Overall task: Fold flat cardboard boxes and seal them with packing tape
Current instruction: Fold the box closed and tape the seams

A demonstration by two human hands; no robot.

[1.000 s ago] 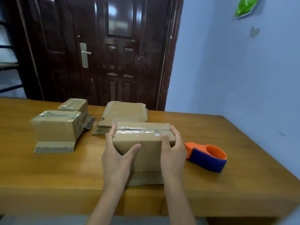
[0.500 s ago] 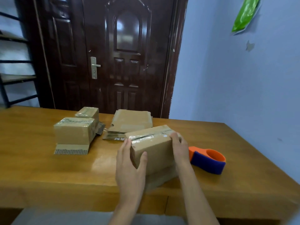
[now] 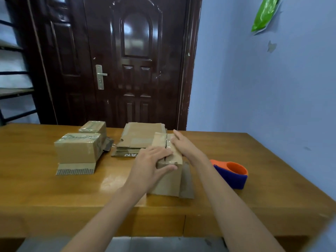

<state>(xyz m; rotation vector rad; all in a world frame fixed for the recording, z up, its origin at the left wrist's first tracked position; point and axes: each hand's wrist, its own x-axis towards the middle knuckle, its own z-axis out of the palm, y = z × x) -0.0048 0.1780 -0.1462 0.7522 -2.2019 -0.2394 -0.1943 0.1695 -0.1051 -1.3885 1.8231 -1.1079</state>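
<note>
A small cardboard box point(image 3: 168, 180) with clear tape along its top seam stands near the front of the wooden table point(image 3: 54, 193), its short end turned toward me. My left hand point(image 3: 151, 164) grips its near top corner, fingers over the taped top and thumb on the front face. My right hand point(image 3: 183, 145) lies with straight fingers along the top's right side. An orange and blue tape dispenser point(image 3: 233, 174) sits on the table just right of the box. A stack of flat cardboard boxes point(image 3: 140, 139) lies behind it.
Two taped boxes stand at the left, a larger one point(image 3: 78, 150) in front and a smaller one point(image 3: 93, 126) behind. A dark door point(image 3: 134, 70) and a blue wall point(image 3: 263, 97) close off the far side. The table's right edge runs near the dispenser.
The box has been turned about a quarter turn on the table, its short end now toward me. My left hand has shifted onto its top corner and my right along the top's right side.
</note>
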